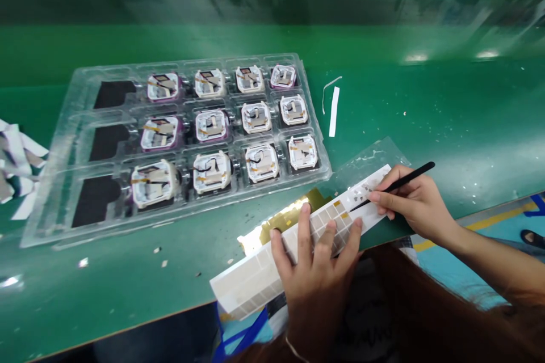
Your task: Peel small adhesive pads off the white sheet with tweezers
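Dark hair (413,306) is seen at the lower edge. Beyond it, a long white sheet (242,281), printed or lined with greyish rectangles, is laid aslant along the near edge of the glossy green bench (426,119). It is pressed by the left hand (313,281), fingers spread; black tweezers (411,174) are pinched in the right hand (419,204), well apart from the left. Shiny gold film (283,216) is placed just behind. Twelve rounded-square cases (259,163) are seated in a clear moulded plastic tray (46,204).
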`<state>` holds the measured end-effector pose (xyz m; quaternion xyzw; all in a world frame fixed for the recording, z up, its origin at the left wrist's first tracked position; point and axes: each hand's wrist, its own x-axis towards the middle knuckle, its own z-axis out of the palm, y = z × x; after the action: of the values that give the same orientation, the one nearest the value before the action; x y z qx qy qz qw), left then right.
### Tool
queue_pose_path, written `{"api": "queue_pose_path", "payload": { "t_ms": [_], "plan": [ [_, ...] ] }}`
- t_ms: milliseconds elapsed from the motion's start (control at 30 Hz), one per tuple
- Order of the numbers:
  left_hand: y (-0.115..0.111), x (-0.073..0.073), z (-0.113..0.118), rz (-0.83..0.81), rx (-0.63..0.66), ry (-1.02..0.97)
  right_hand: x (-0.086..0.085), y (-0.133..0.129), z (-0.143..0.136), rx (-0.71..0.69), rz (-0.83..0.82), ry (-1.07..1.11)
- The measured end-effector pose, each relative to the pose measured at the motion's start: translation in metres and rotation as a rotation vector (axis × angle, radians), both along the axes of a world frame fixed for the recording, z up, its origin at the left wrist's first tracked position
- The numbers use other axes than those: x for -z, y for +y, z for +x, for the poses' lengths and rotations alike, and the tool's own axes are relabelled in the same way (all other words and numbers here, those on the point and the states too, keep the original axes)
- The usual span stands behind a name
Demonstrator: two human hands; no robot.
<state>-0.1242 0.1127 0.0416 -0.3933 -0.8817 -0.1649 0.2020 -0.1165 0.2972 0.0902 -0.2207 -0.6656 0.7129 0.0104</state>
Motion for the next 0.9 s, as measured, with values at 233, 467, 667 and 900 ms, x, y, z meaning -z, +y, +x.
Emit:
{"api": "queue_pose_path", "payload": {
  "t_ms": [233, 467, 667, 900],
  "plan": [
    [-0.001, -0.001, 0.0, -0.032, -0.005, 0.005, -0.009, 0.007, -0.006, -0.052, 0.043, 0.011],
    [0.001, -0.001, 0.0, -0.029, -0.019, 0.002, -0.003, 0.005, -0.01, -0.071, 0.02, -0.019],
    [-0.002, -0.004, 0.0, -0.058, -0.009, -0.022, 0.0, 0.004, -0.01, -0.072, -0.003, -0.01],
    [-0.002, -0.005, 0.001, -0.079, -0.002, -0.039, 0.0, 0.004, -0.01, -0.072, 0.018, -0.001]
  ]
}}
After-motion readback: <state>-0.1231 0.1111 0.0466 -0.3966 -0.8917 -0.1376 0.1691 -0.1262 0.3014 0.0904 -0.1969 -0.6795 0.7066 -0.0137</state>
